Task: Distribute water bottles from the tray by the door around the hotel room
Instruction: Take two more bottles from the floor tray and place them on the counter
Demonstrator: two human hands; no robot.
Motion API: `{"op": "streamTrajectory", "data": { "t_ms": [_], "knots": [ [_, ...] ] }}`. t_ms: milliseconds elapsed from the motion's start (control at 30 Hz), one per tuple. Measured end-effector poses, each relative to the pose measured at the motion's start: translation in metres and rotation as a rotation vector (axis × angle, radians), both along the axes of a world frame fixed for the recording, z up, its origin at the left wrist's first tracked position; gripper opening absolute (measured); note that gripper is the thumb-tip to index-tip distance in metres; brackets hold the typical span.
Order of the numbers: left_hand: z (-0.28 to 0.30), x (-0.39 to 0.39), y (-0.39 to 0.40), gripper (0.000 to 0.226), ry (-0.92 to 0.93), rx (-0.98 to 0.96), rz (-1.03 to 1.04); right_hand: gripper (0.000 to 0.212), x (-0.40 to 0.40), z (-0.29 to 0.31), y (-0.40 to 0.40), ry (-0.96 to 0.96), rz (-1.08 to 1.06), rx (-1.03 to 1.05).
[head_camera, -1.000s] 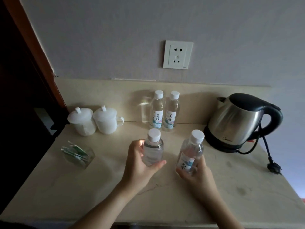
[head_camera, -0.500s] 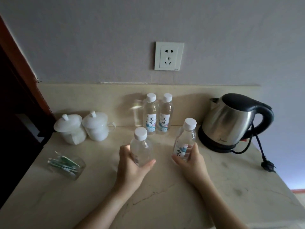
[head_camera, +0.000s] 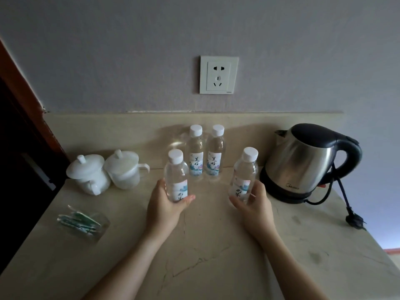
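Observation:
Both of my hands hold clear water bottles with white caps over a beige stone counter (head_camera: 216, 256). My left hand (head_camera: 165, 207) grips the left bottle (head_camera: 175, 174) around its lower half, upright. My right hand (head_camera: 254, 205) wraps the base of the right bottle (head_camera: 244, 174), which leans slightly left. Behind them two more labelled bottles (head_camera: 196, 154) (head_camera: 215, 154) stand side by side against the backsplash. Whether the held bottles touch the counter I cannot tell.
A steel kettle (head_camera: 303, 161) with black handle sits on its base at the right, its cord and plug (head_camera: 355, 221) trailing to the counter edge. Two white lidded cups (head_camera: 104, 172) stand at the left. A clear holder of sachets (head_camera: 82, 221) lies nearer. A wall socket (head_camera: 218, 75) is above.
Both hands have carried their bottles away from me, toward the two bottles at the backsplash, and apart from each other. The left bottle's label has turned into view.

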State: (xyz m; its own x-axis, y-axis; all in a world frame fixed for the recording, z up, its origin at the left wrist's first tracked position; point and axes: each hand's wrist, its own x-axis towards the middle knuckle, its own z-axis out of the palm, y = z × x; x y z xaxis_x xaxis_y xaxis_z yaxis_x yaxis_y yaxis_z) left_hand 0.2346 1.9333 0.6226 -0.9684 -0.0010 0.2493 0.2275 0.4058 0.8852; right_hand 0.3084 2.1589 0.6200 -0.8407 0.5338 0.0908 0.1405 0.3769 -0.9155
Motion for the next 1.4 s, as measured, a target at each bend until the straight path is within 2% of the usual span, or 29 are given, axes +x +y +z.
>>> {"op": "streamTrajectory", "data": {
  "t_ms": [200, 467, 633, 767, 867, 1167, 1233, 1400],
  "knots": [
    [0.005, -0.051, 0.014, 0.051, -0.049, 0.034, 0.106, 0.036, -0.031, 0.003, 0.009, 0.009, -0.029, 0.023],
    [-0.029, -0.064, 0.000, 0.039, -0.124, -0.013, 0.038, 0.040, -0.066, 0.002, 0.024, 0.045, -0.020, 0.020],
    [-0.031, -0.072, 0.002, 0.030, -0.094, -0.040, 0.029, 0.039, -0.072, 0.003, 0.026, 0.050, -0.016, 0.035],
    [-0.030, -0.075, 0.003, 0.039, -0.131, 0.072, -0.047, 0.053, -0.073, 0.004, 0.023, 0.070, -0.023, 0.039],
    [-0.030, -0.080, 0.001, 0.046, -0.113, 0.115, -0.072, 0.051, -0.074, 0.003, 0.023, 0.069, -0.016, 0.053],
    [-0.037, -0.096, 0.001, 0.043, -0.019, 0.051, -0.096, 0.042, -0.086, -0.005, 0.029, 0.102, 0.098, 0.088],
    [-0.040, -0.099, 0.001, 0.049, -0.017, 0.027, -0.089, 0.041, -0.086, -0.006, 0.031, 0.108, 0.110, 0.094],
    [-0.039, -0.094, 0.004, 0.048, -0.064, -0.011, -0.059, 0.044, -0.087, -0.009, 0.034, 0.100, 0.147, 0.078]
  ]
}}
